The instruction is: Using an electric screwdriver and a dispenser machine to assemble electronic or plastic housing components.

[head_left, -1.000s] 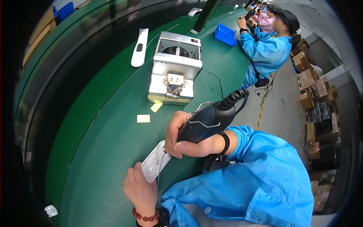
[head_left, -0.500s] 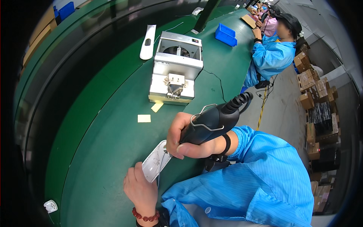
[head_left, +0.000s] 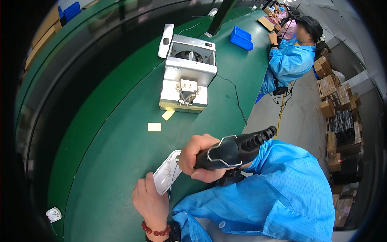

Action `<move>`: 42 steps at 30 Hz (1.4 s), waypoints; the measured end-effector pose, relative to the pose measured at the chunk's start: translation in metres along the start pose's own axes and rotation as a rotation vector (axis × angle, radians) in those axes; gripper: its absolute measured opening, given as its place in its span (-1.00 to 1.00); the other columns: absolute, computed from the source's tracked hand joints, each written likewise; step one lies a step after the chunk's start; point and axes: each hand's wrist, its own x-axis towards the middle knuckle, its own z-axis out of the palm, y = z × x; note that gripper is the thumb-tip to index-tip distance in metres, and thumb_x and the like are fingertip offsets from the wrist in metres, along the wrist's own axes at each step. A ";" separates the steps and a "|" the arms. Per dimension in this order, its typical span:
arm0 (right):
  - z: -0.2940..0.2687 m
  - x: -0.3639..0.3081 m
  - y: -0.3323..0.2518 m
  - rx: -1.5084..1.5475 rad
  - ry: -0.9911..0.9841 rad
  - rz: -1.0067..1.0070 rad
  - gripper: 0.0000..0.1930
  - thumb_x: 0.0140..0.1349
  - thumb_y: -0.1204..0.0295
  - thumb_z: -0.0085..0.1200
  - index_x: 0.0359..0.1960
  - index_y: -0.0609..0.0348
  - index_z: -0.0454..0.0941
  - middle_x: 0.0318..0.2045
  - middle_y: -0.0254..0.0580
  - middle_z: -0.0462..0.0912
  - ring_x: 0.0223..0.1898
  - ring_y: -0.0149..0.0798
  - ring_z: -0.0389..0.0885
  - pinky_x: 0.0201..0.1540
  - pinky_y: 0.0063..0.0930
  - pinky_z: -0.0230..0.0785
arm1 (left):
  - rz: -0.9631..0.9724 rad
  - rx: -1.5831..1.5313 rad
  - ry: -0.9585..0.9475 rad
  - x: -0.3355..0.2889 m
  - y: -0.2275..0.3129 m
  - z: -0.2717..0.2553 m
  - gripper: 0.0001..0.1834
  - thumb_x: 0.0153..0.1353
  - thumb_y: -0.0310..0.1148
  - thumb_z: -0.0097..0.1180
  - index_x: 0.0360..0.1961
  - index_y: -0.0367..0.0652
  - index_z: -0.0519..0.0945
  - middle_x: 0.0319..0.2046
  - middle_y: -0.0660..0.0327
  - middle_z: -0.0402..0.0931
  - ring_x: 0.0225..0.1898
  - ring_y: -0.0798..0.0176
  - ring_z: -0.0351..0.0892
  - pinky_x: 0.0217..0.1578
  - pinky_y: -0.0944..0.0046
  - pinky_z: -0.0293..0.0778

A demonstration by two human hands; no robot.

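My right hand (head_left: 195, 155) is wrapped round a black electric screwdriver (head_left: 231, 150) with a wire hanging loop and a ribbed cable end. The tool lies tilted, its back end up to the right; its tip is hidden behind my fingers. Below it, on the green table, a long white plastic shell (head_left: 164, 176) rests with its hollow side up, and a thin wire runs across it. My left hand (head_left: 150, 199) grips the near left end of that shell, fingers along its edge.
Ahead stands a metal screw feeder (head_left: 188, 74) with yellow paper slips (head_left: 154, 126) before it. On the green belt to the left lie a white device (head_left: 165, 41) and a small white part (head_left: 53, 215). A blue bin (head_left: 241, 38) and a co-worker (head_left: 292, 56) are farther right.
The screwdriver has tipped lower, its back end swinging right and down. On the belt, the white device and the small white part have shifted slightly away from me.
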 end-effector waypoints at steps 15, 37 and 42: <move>0.000 -0.004 0.002 0.080 0.041 0.044 -0.75 0.24 0.52 0.20 -0.22 0.19 0.32 -0.52 -0.24 0.50 -0.50 -0.35 0.46 -0.43 -0.44 0.34 | -0.023 -0.012 0.007 0.000 0.004 -0.001 -0.54 -0.10 -0.51 0.32 -0.09 -0.14 0.52 -0.36 0.11 0.45 -0.32 -0.09 0.52 -0.33 0.00 0.43; 0.035 0.000 0.049 0.821 -0.026 0.498 -0.85 0.31 0.47 0.09 -0.25 0.22 0.37 -0.63 -0.17 0.46 -0.62 -0.30 0.45 -0.47 -0.35 0.37 | 0.149 0.685 0.805 0.176 -0.138 -0.130 -0.46 -0.08 -0.54 0.26 0.00 0.01 0.50 -0.27 0.21 0.48 -0.17 0.05 0.49 -0.15 0.03 0.32; 0.040 0.005 0.050 0.827 -0.076 0.582 -0.85 0.32 0.48 0.08 -0.24 0.23 0.36 -0.61 -0.18 0.46 -0.60 -0.32 0.45 -0.47 -0.37 0.36 | -0.011 0.521 0.323 0.180 -0.177 -0.050 -0.52 0.04 -0.54 0.17 0.05 -0.01 0.50 -0.24 0.22 0.49 -0.14 0.10 0.51 -0.10 0.05 0.34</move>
